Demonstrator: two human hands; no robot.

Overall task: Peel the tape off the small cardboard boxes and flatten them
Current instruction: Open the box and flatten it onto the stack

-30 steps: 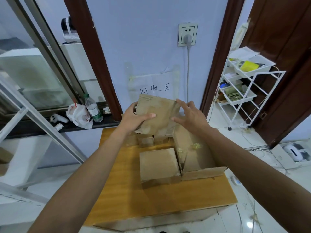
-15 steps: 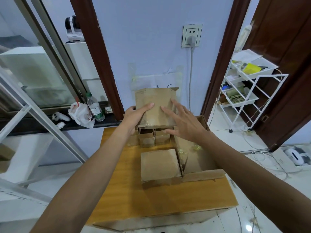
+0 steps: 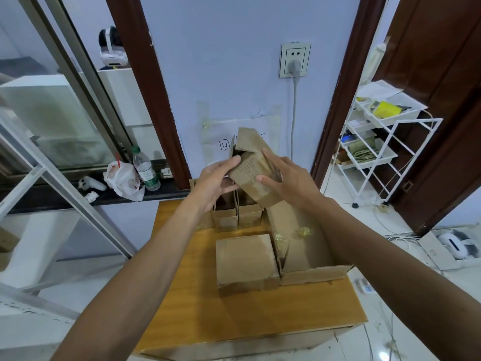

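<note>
head view, single moment.

- small brown cardboard box (image 3: 251, 166): held in the air above the back of the counter, in front of the pale blue wall (image 3: 234, 61). it is tilted, upper end leaning away and to the left, lower end toward the right. a flap at the upper end stands open and the inside shows dark.
- left grip (image 3: 217, 179): closed round the box's left side, thumb lying on the upper face, fingers curled beneath.
- right grip (image 3: 287, 178): pinching the box's right side, fingers laid across the upper face, thumb pressed to the near edge.
- orange-brown wooden counter (image 3: 182, 295): below both forearms.
- closed brown cardboard box (image 3: 244, 256): sits on the counter near the middle, touching the large box on its right.
- large open brown cardboard box (image 3: 309, 256): right side of the counter, crumpled yellowish tape scraps (image 3: 303, 231) lying inside.
- two small open cardboard boxes (image 3: 226, 214): side by side at the back of the counter, directly under the held box.
- white sheet of paper taped to the wall (image 3: 260, 126): partly hidden by the held box; the writing cannot be read in full.
- white wall socket with a grey plug (image 3: 295, 61): above the sheet.
- clear plastic bottle (image 3: 145, 169) and crumpled white plastic bag (image 3: 122, 179): on the dark ledge at left.
- white wire shelf rack (image 3: 377, 142): at right by the dark door.
</note>
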